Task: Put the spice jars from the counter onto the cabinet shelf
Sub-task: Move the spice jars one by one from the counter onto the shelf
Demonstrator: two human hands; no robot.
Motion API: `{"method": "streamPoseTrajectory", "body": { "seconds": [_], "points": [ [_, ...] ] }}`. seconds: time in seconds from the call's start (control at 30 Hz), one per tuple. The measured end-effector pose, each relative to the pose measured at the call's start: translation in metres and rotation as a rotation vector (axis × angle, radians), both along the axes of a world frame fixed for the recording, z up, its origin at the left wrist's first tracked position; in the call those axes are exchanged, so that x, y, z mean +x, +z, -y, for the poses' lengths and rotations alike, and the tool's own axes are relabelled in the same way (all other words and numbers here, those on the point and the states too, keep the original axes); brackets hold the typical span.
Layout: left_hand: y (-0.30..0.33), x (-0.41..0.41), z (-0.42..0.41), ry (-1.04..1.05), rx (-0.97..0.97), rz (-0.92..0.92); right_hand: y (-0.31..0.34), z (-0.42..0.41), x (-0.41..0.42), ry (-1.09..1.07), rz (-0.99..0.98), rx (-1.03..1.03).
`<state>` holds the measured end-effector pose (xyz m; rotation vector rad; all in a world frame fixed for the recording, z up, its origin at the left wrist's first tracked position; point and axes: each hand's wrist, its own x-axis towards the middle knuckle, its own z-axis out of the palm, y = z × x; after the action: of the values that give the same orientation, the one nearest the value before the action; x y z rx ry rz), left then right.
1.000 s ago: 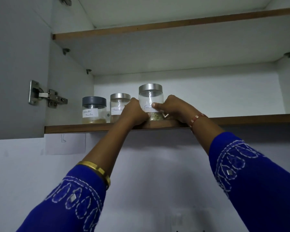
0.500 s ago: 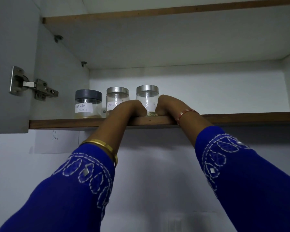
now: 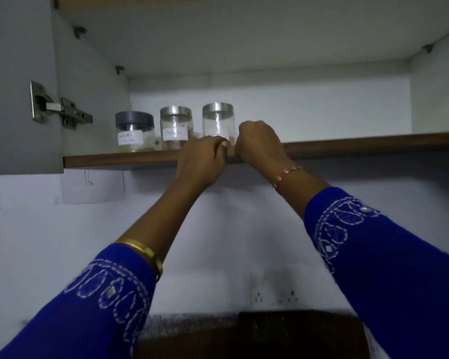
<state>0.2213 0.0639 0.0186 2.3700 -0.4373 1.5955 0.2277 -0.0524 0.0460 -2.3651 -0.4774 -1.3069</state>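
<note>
Grip: both hands sit at the shelf lip with fingers curled. The left hand shows nothing inside its curl; whether its fingertips touch the third jar cannot be told. The right hand lies against that jar's lower right side, and whether it clamps the glass or merely rests beside it cannot be told.

Change noted: a second ago both hands wrapped this jar at its label, near the front edge. The jar now stands further in, upright, with most of its body clear above the knuckles, and the hands have dropped to the shelf edge. Judgement: the jar is set down and the hands are letting go.

Nearest, at 6 o'clock, a dark bench edge shows low in view; no jars are visible on it, though most of it is out of frame.

Further in, at 9 o'clock of the third jar, stands the second jar, steel-lidded and labelled. Beyond that, still at 9 o'clock, the grey-lidded jar. All three stand in a row, slightly apart. At 3 o'clock the shelf runs bare.

Judgement: three jars are placed; remaining count unknown.
</note>
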Motion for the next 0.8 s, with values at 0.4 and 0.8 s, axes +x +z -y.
{"method": "streamPoseTrajectory", "body": {
  "seconds": [0.4,0.8],
  "points": [
    [-0.181,-0.093,0.041,-0.456,-0.429,-0.305,-0.171,0.074,-0.081,0.062,0.002,0.049],
    [-0.349,-0.171,0.094,-0.64,-0.569,-0.723,-0.355,0.119,-0.183,0.087,-0.349,0.464]
  ]
}}
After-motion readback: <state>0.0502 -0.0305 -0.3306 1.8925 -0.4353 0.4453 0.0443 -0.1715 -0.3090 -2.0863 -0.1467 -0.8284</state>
